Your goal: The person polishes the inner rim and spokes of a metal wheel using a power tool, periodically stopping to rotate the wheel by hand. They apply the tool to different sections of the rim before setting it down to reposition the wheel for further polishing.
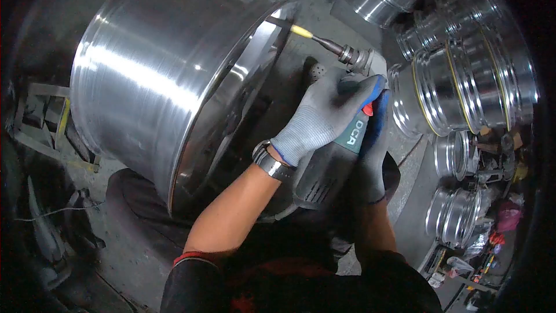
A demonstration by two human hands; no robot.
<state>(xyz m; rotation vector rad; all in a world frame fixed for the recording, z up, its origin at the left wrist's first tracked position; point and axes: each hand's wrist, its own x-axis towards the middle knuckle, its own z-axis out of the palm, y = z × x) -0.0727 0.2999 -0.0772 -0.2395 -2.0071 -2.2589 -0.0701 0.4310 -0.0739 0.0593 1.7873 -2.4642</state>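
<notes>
A large polished metal wheel rim point(145, 75) stands tilted at the left, its open face turned to the right. My left hand point(324, 107), in a grey and blue glove, is wrapped round the front of a green and black DCA electric grinder point(330, 165). On the grinder's other side, my right hand point(373, 153) is closed on the body, most of its fingers hidden. From the tool head a thin shaft with a yellow sleeve point(301, 31) reaches left, and its dark tip overlaps the wheel's edge in this view.
Several shiny wheel rims point(463, 84) stand in a row on the right, with smaller ones point(454, 214) below. Tools and bags point(492, 237) lie at the lower right. A metal frame point(43, 122) stands left of the wheel. A cable point(63, 211) crosses the floor.
</notes>
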